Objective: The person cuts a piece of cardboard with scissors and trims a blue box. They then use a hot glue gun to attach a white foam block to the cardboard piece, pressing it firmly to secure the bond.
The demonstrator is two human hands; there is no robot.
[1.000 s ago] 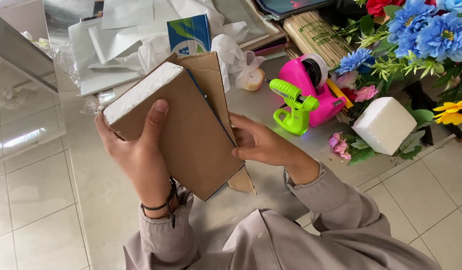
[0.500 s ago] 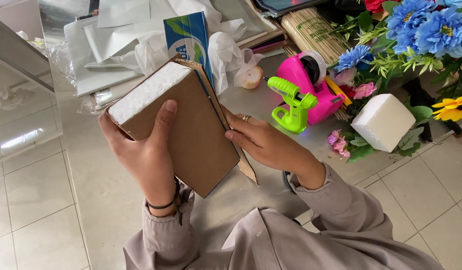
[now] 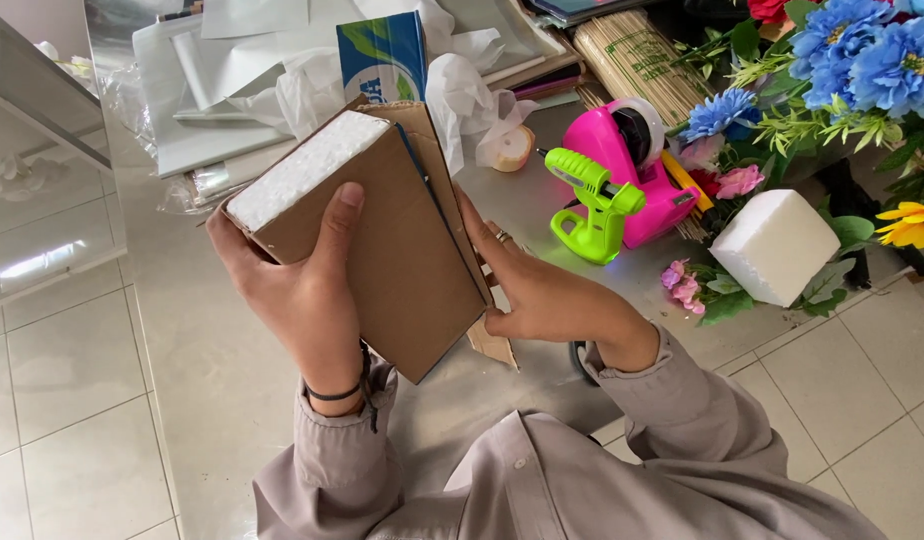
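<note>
A white foam block wrapped in brown cardboard (image 3: 392,240) is held up over the tiled floor, its bare white end (image 3: 307,165) facing up and left. My left hand (image 3: 302,290) grips it from the left, thumb across the front face. My right hand (image 3: 547,295) presses flat against the cardboard flap on the right side; it wears a ring. A loose cardboard edge sticks out below the right hand.
A pink tape dispenser (image 3: 642,170) and a green glue gun (image 3: 594,200) lie to the right. Beside them sit a white foam cube (image 3: 777,245), artificial flowers (image 3: 862,70) and a bundle of bamboo sticks (image 3: 627,55). White paper and a tissue box (image 3: 382,55) lie behind.
The wrapped block has tilted a little and come closer. My right hand has slid along the right flap and now lies flatter against it.
</note>
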